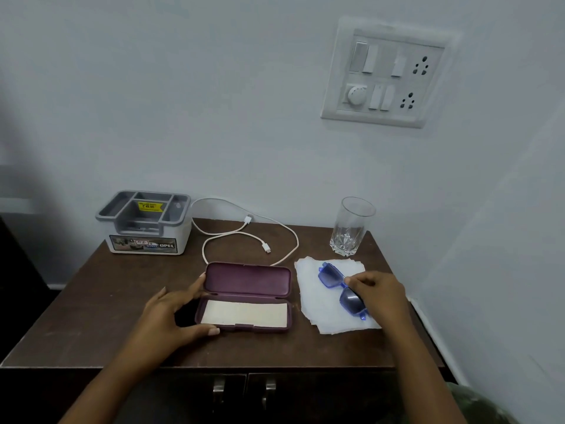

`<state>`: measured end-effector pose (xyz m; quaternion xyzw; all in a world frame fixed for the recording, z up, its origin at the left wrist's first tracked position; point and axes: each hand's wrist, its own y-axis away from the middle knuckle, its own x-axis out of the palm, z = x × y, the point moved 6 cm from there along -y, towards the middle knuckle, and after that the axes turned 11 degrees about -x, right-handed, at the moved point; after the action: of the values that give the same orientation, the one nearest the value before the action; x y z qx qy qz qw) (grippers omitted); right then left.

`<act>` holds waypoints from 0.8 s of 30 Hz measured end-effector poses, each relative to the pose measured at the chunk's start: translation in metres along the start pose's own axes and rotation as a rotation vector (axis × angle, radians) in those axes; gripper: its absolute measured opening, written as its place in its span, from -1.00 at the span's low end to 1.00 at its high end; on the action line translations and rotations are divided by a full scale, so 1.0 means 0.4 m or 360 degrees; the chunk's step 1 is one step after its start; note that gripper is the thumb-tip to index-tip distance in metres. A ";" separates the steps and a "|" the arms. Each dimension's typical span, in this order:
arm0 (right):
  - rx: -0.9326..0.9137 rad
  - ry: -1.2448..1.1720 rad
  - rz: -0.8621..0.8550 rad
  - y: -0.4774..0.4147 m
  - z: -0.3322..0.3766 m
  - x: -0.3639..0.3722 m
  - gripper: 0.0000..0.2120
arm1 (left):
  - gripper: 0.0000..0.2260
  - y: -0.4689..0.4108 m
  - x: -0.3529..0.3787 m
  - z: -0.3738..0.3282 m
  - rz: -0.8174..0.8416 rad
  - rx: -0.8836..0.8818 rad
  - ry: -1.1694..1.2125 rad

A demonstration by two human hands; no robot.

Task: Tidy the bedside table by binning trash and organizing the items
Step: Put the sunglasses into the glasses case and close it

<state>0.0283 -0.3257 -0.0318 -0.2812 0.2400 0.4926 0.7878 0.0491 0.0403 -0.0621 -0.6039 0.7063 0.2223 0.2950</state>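
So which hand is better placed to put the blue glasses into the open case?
Right. The right hand pinches the blue glasses on the tissue, beside the open case; the left hand holds that case's end.

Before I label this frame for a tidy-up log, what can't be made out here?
Head view only:
blue glasses: right hand covers the bridge and arms; folded or not is unclear.
glasses case: left hand hides its left end.
glass: water level too faint.
organiser box: sticker print too small.
cabinet doors: cut off by bottom edge.
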 end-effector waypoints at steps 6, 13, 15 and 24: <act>-0.0023 -0.0195 -0.0004 0.012 0.016 -0.002 -0.87 | -0.17 0.002 -0.001 0.000 0.0009 -0.0001 -0.0017; -0.0643 -0.0377 0.0131 0.093 0.227 0.071 -0.90 | -0.15 0.004 -0.003 -0.009 0.0009 0.0025 -0.0020; -0.0752 -0.0395 0.0320 0.124 0.278 0.136 -0.90 | -0.16 0.002 -0.003 -0.008 0.0009 0.0035 -0.0019; -0.1006 -0.0111 0.0554 0.160 0.326 0.269 -0.88 | -0.09 0.003 -0.003 -0.008 0.0041 0.0027 -0.0064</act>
<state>0.0260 -0.1451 -0.0208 -0.4490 0.0931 0.6785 0.5739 0.0476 0.0391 -0.0589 -0.5877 0.7097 0.2322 0.3116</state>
